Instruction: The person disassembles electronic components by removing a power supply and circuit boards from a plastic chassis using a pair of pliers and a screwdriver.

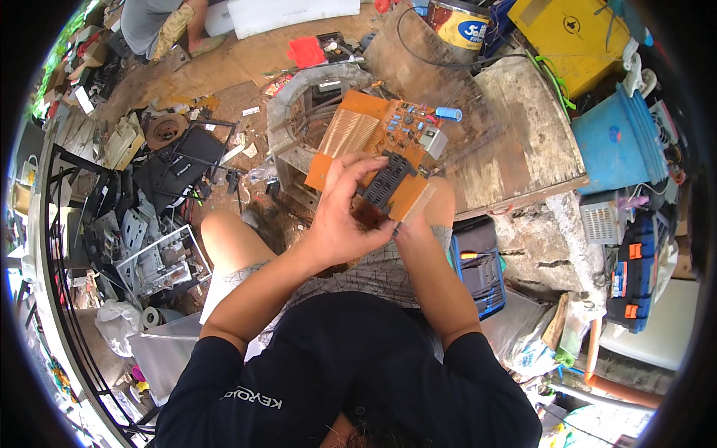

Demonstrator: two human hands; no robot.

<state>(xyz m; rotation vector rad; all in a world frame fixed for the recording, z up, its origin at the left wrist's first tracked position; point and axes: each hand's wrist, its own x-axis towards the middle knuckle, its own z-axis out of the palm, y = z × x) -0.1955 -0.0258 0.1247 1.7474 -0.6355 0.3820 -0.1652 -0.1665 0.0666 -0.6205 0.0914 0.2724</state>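
Observation:
An orange-brown circuit board (pixel 373 145) is held up in front of me over my lap, tilted. It carries a blue cylindrical capacitor (pixel 448 113), a silvery box-shaped part (pixel 432 142), several small components and a row of pale parallel lines. A black slotted block (pixel 390 181) sits near its close end. My left hand (pixel 345 205) is closed on the board's left and near edges, fingers by the black block. My right hand (pixel 416 220) grips the near right corner from below; the board hides most of its fingers.
A worn wooden board (pixel 515 142) lies on the right, beside a concrete ring-like block (pixel 284 123). Scrap parts and a metal frame (pixel 168 257) spread over the ground at left. A blue bucket (pixel 616 142) and blue toolbox (pixel 633 276) stand right. Another person (pixel 153 30) crouches far left.

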